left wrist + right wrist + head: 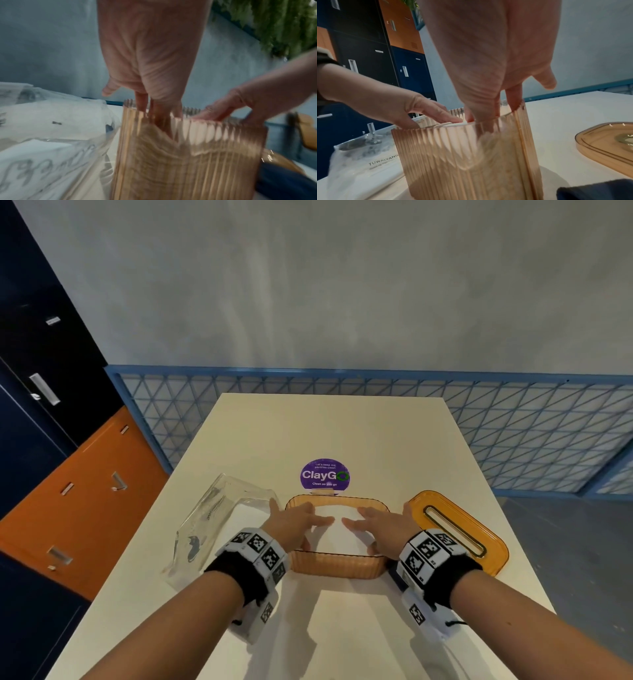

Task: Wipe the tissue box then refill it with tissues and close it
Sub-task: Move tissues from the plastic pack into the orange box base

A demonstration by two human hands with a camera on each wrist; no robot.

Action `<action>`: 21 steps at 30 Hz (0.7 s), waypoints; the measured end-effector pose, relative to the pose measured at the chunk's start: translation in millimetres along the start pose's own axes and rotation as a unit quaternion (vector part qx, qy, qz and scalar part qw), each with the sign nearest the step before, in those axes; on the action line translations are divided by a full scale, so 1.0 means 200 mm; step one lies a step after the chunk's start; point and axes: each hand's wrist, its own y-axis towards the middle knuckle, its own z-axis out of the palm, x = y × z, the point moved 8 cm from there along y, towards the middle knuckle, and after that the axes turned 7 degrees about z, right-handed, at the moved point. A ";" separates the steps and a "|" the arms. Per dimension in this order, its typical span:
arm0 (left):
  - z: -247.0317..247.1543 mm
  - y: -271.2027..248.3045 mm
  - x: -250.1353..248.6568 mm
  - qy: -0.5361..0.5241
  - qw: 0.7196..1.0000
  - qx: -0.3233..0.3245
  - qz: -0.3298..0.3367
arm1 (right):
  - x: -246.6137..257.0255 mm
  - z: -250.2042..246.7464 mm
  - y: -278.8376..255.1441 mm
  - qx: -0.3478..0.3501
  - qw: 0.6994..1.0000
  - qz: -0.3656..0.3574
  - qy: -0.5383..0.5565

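An amber ribbed tissue box stands open on the white table, with a white stack of tissues inside. My left hand and right hand both reach into the box with straight fingers lying flat on the tissues. In the left wrist view the left hand dips its fingers behind the box wall. The right wrist view shows the right hand doing the same at the box. The amber lid with its slot lies to the right of the box.
A crumpled clear plastic tissue wrapper lies to the left of the box. A purple round sticker sits on the table behind it. A dark cloth lies near the box's right front corner. Lockers stand at left, a blue mesh railing behind.
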 end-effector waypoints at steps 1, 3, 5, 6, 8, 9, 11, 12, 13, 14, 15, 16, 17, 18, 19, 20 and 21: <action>-0.04 -0.03 0.02 -0.042 0.998 -0.052 -0.002 | 0.00 -0.03 -0.02 -0.016 1.000 -0.003 -0.001; -0.16 -0.13 0.15 -0.139 0.964 -0.222 -0.036 | -0.02 -0.11 -0.07 -0.100 0.994 -0.007 0.031; -0.18 -0.27 0.35 -0.187 0.897 -0.382 -0.124 | -0.10 -0.18 -0.10 -0.201 0.974 0.017 0.102; -0.13 -0.31 0.44 -0.191 0.883 -0.390 -0.176 | -0.15 -0.18 -0.10 -0.223 0.965 0.039 0.130; 0.06 -0.30 0.56 -0.183 0.909 -0.267 -0.265 | -0.21 -0.12 -0.08 -0.190 0.962 0.080 0.179; 0.17 -0.28 0.58 -0.174 0.922 -0.179 -0.295 | -0.22 -0.08 -0.06 -0.147 0.964 0.086 0.205; 0.33 -0.26 0.57 -0.148 0.935 -0.064 -0.317 | -0.20 -0.02 -0.04 -0.075 0.963 0.081 0.245; 0.37 -0.25 0.55 -0.135 0.938 -0.041 -0.318 | -0.18 0.00 -0.04 -0.056 0.962 0.081 0.254; 0.39 -0.24 0.53 -0.121 0.940 -0.036 -0.318 | -0.18 0.00 -0.03 -0.047 0.961 0.085 0.258; 0.40 -0.24 0.52 -0.110 0.940 -0.037 -0.322 | -0.17 0.01 -0.03 -0.045 0.961 0.090 0.257; 0.40 -0.23 0.50 -0.101 0.939 -0.044 -0.326 | -0.17 0.01 -0.02 -0.047 0.961 0.097 0.253; 0.39 -0.23 0.49 -0.094 0.938 -0.052 -0.329 | -0.17 0.01 -0.02 -0.049 0.962 0.102 0.248; 0.39 -0.23 0.49 -0.087 0.937 -0.059 -0.332 | -0.16 0.01 -0.02 -0.051 0.963 0.105 0.244; 0.39 -0.22 0.48 -0.084 0.936 -0.063 -0.335 | -0.16 0.01 -0.01 -0.051 0.964 0.105 0.239; 0.39 -0.22 0.48 -0.085 0.935 -0.065 -0.337 | -0.15 0.01 -0.01 -0.051 0.965 0.103 0.235; 0.39 -0.21 0.48 -0.090 0.934 -0.066 -0.339 | -0.15 0.01 -0.01 -0.052 0.966 0.101 0.231; 0.39 -0.21 0.48 -0.097 0.932 -0.068 -0.343 | -0.15 0.01 -0.01 -0.053 0.967 0.100 0.229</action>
